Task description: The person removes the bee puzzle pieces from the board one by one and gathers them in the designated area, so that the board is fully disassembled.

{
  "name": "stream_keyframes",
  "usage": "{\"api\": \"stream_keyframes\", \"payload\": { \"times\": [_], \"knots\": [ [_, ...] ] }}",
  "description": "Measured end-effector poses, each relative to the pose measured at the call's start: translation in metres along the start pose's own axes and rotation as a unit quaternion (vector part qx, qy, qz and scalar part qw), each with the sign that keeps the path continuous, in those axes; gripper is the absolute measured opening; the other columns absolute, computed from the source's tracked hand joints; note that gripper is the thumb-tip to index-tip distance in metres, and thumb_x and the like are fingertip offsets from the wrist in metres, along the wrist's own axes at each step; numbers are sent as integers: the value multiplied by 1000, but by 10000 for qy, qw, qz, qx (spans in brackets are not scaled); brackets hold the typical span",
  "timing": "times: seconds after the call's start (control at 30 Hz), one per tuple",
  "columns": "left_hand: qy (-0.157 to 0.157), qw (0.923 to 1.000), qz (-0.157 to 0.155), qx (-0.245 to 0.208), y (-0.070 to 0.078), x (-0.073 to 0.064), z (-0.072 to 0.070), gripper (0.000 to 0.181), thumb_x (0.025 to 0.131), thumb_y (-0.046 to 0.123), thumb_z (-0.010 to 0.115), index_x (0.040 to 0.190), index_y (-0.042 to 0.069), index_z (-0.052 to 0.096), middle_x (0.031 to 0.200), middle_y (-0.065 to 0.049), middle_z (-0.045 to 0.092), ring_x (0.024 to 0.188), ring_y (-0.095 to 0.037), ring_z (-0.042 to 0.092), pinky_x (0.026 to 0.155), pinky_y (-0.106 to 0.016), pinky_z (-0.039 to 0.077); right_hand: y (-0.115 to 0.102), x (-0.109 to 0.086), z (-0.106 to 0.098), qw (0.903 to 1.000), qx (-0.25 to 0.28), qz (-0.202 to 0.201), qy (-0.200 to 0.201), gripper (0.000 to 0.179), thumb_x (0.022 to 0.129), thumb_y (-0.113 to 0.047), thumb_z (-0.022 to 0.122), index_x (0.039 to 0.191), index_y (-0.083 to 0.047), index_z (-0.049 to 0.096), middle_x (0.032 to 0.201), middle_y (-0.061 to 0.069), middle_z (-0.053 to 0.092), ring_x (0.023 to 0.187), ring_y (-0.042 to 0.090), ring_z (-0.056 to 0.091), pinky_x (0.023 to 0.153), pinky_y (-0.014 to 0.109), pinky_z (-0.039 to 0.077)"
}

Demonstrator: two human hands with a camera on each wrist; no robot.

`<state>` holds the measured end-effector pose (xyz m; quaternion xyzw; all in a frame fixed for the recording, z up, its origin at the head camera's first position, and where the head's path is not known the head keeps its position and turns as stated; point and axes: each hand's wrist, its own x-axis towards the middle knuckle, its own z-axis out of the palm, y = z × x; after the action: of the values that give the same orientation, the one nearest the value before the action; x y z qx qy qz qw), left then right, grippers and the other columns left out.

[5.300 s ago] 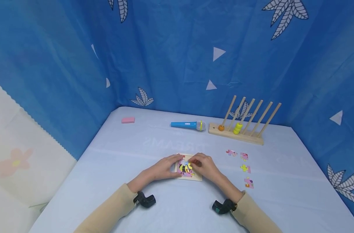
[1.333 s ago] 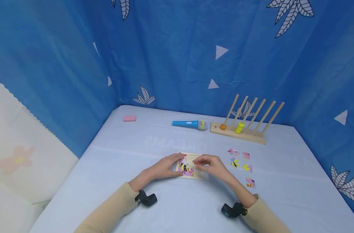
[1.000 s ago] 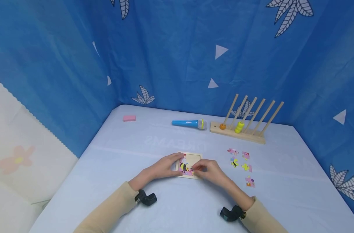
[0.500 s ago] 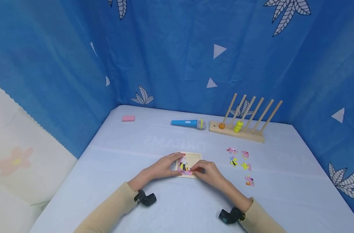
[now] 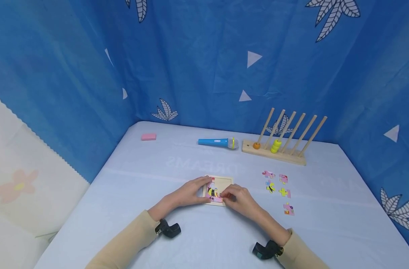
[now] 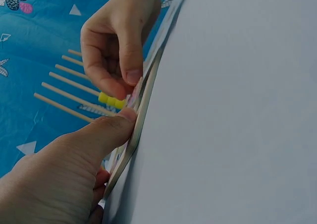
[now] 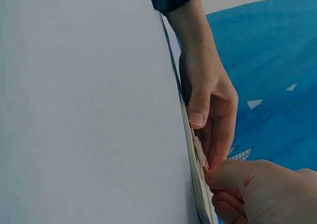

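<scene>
A small wooden puzzle tray [image 5: 224, 182] lies on the table, its left and lower parts filled with bee-picture pieces [image 5: 212, 192] and its upper right showing bare wood. My left hand [image 5: 190, 193] grips the tray's left side, thumb at the near edge and fingertips at the far edge. In the left wrist view that thumb [image 6: 116, 127] presses on the rim. My right hand [image 5: 240, 200] pinches a pink jigsaw piece [image 5: 220, 195] at the tray's lower right, mostly hidden by the fingertips. Several loose jigsaw pieces [image 5: 285, 192] lie right of this hand.
A blue toy microphone [image 5: 214, 142] lies at the back. Beside it stands a wooden peg rack [image 5: 285, 158] with upright rods, yellow beads [image 5: 276, 146] and an orange bead [image 5: 256, 145]. A pink block [image 5: 148, 137] sits at the back left. Blue curtain hangs behind the table.
A yellow-and-black piece has gone from the tray to the loose group on the right. My right hand has come back to the tray's lower right corner; my left stays put.
</scene>
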<state>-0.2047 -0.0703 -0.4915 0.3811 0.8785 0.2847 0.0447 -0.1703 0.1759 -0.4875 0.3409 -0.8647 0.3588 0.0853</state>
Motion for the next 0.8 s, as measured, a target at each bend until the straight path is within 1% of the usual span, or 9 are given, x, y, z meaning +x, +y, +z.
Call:
{"api": "stream_keyframes", "payload": {
  "times": [0.07,0.17,0.3,0.43,0.53,0.63,0.73,0.8],
  "knots": [
    [21,10000,13,-4,1,0,-1,75,85,42,68,144,6,38,146,-12,39,135,-27,32,109,-40,30,-1,1,-2,9999,1,-87,67,16,77,-1,74,90,-11,70,84,-8,63,76,5,57,65,21,52],
    [35,10000,12,15,1,0,-1,75,85,42,68,144,6,38,145,-12,39,135,-27,33,109,-40,30,-3,2,-6,9998,94,-89,168,15,78,-1,73,90,-11,70,83,-6,64,76,5,58,65,22,52],
    [1,10000,-42,45,3,0,-2,75,85,42,68,144,6,38,146,-11,39,135,-27,33,109,-39,30,-6,0,-20,9992,228,192,247,15,80,-1,72,90,-12,71,83,-4,66,75,5,59,65,26,53],
    [-51,9999,-75,82,4,0,-1,75,85,42,68,144,7,38,146,-11,38,135,-27,32,109,-39,30,-1,-9,-41,9976,211,489,435,17,79,-1,74,90,-13,72,83,-7,67,75,6,59,65,33,54],
    [-51,9999,-80,91,5,0,-1,75,85,42,68,144,7,38,146,-12,39,135,-27,32,109,-39,30,7,-19,-58,9964,4,551,645,20,76,1,75,89,-14,73,83,-11,67,74,6,59,64,35,55],
    [-47,9999,-105,107,4,0,0,75,85,42,68,144,8,38,146,-12,39,135,-27,32,109,-39,30,15,-30,-74,9950,-269,528,809,22,75,3,76,88,-13,73,83,-11,67,73,6,60,62,36,54],
    [-48,9999,-136,94,3,0,0,75,85,42,68,144,8,38,146,-12,38,135,-27,32,109,-39,30,23,-41,-89,9928,-506,603,905,21,75,2,76,88,-14,73,83,-11,66,72,6,59,59,36,54],
    [-49,9999,-143,83,2,0,0,75,85,42,67,144,8,38,146,-12,38,135,-27,32,109,-39,29,27,-47,-97,9916,-607,654,936,22,75,2,76,88,-15,73,83,-12,66,73,5,59,60,36,54]
  ]
}}
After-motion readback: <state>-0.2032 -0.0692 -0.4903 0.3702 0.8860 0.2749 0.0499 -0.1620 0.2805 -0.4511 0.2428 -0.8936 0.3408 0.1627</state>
